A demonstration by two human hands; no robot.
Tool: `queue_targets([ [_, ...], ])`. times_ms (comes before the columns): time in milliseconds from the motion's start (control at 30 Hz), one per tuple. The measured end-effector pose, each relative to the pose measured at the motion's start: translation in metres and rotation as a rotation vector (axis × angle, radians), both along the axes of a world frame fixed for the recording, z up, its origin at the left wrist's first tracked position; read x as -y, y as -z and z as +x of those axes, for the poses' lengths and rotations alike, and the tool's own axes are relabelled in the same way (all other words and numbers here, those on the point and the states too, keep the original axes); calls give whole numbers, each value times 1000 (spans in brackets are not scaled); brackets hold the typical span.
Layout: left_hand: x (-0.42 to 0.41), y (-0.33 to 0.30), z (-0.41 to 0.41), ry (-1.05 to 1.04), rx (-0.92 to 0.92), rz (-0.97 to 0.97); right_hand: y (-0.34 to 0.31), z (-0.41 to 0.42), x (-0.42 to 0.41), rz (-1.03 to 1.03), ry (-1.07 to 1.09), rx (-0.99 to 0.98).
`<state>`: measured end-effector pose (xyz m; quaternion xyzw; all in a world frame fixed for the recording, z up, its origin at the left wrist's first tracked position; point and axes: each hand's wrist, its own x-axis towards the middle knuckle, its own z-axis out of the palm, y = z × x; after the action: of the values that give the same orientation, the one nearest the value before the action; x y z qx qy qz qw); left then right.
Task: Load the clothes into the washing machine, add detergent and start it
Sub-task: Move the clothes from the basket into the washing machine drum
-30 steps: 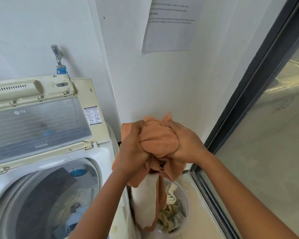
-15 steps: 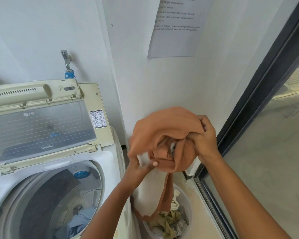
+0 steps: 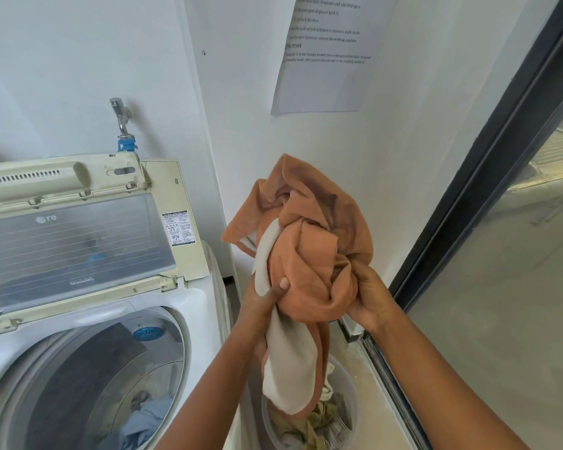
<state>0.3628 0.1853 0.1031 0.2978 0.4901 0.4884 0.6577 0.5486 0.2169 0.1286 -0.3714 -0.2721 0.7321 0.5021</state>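
From the head view, I am holding a bundled orange garment [image 3: 309, 241] in the middle of the frame, above the laundry basket [image 3: 350, 414] at the bottom centre. My left hand [image 3: 264, 303] is gripping the lower left of the bundle, thumb pressing on a pale cloth [image 3: 286, 362] that is hanging down from it toward the basket. My right hand [image 3: 368, 297] is clenching a twisted fold on the bundle's right side.

The washing machine [image 3: 189, 306] is filling the lower left of the frame, its lid [image 3: 75, 235] standing open and upright. A bluish garment [image 3: 147, 420] is already lying in the drum [image 3: 88, 384]. More clothes [image 3: 316, 423] are waiting in the basket.

To do this step well, I am judging that I should gather the dangling pale cloth up into the bundle first, so it is not catching on the machine's rim, then carry everything leftward over the drum opening and let go only once it is fully above it. Dropping it loosely rather than as a tight knot should help it wash evenly.
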Motion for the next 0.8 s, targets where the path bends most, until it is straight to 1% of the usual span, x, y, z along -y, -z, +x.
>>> queue_targets([
  [100, 0, 3, 3, -55, 71, -53, 3, -1, 5, -6, -40, -58],
  [233, -4, 0, 0, -38, 141, -65, 9, -3, 10, -55, -107, -72],
  [267, -6, -1, 2, -52, 132, -83, 10, -5, 10, -58, -118, -85],
  [367, -6, -4, 2, -40, 71, -114, 7, -10, 13, -32, -58, -115],
  [467, -7, -6, 1, 101, -34, -91, 3, -12, 14, -3, 75, -115],
  [567, -7, -4, 0, 209, -162, -101, 4, -11, 11, -39, 145, -116],
  [600, -6, -3, 0, 236, -210, -78, 5, -10, 10, -39, 165, -114],
  [667, -2, 4, -4, 290, -306, -20, 6, -10, 8, -62, 201, -116],
  [733, 4, 16, -11, 386, -413, 95, 2, -10, 7, -68, 248, -128],
  [800, 12, 23, -14, 489, -526, 206, -6, -10, 6, -49, 270, -179],
])
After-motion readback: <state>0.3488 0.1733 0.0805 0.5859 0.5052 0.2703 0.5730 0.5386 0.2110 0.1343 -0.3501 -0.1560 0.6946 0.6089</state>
